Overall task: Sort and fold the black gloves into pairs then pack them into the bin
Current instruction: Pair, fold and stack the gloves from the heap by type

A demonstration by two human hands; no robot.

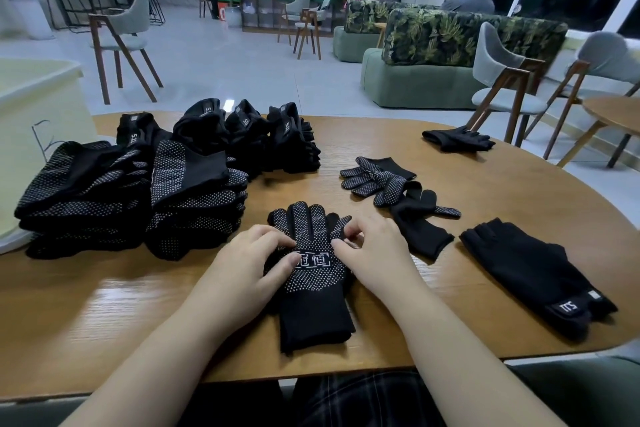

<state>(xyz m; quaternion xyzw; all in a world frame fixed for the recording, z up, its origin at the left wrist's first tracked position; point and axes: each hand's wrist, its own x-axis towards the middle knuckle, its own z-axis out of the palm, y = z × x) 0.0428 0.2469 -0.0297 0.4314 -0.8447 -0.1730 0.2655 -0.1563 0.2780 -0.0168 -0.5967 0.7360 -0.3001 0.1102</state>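
A knit black glove (pixel 311 274) is lying flat on the wood-grain desk (pixel 104 315), palm up, cuff toward the person — its palm is studded with small white grip dots and a white printed mark. It is being pressed at its left edge by the left hand (pixel 242 270), fingers curled over the fabric. At its thumb side the glove is being pinched by the fingers of the right hand (pixel 377 253), curled onto the dotted knit.

To the left, dotted gloves are lying in folded stacks (pixel 138 198), with plain-backed bundles (pixel 249 135) bearing white labels behind them. Just right of the hands, loose gloves (pixel 391 184) are lying overlapped and crumpled. A smooth, fingerless-looking pair (pixel 533 270) with a label is lying at the right edge, and another dark pair (pixel 457 139) is resting farther back. A pale, rounded bin (pixel 34 100) is standing at the desk's left end.
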